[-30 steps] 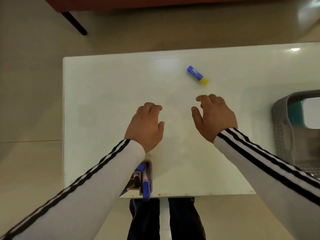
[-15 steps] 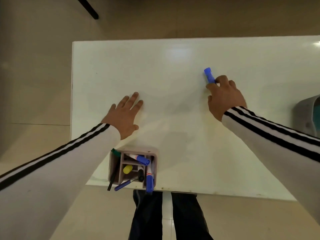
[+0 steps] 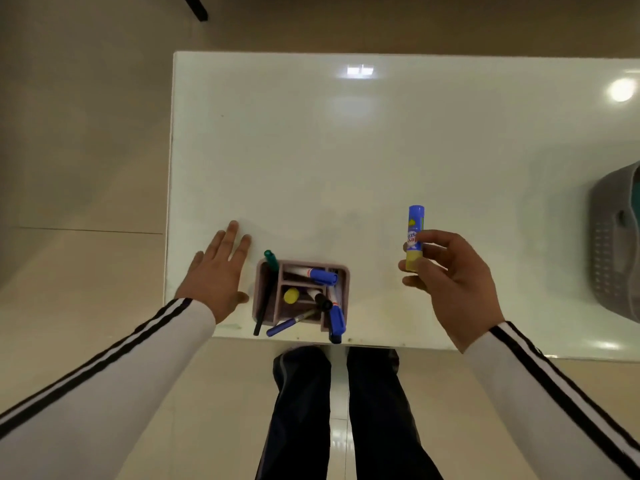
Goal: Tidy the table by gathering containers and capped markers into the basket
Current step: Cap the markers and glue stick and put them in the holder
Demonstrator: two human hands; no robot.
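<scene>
My right hand (image 3: 453,282) holds a blue glue stick with a yellow end (image 3: 414,233) upright above the white table (image 3: 346,150), near the front edge. My left hand (image 3: 216,275) lies flat and open on the table, just left of a mauve pen holder (image 3: 341,275). The holder stands at the front edge and contains blue-capped markers (image 3: 322,276), a green pen (image 3: 271,259), a black marker and a yellow-topped item. The grey perforated basket (image 3: 609,251) sits at the table's right edge, partly cut off by the frame.
The table's left and front edges border a beige tiled floor. My legs in dark trousers (image 3: 332,410) stand right behind the front edge. A dark furniture leg (image 3: 195,6) shows at the top.
My right hand has picked the glue stick off the table and drawn it back toward me, now upright. My left hand has slid back beside the pen holder. The view has tilted down.
</scene>
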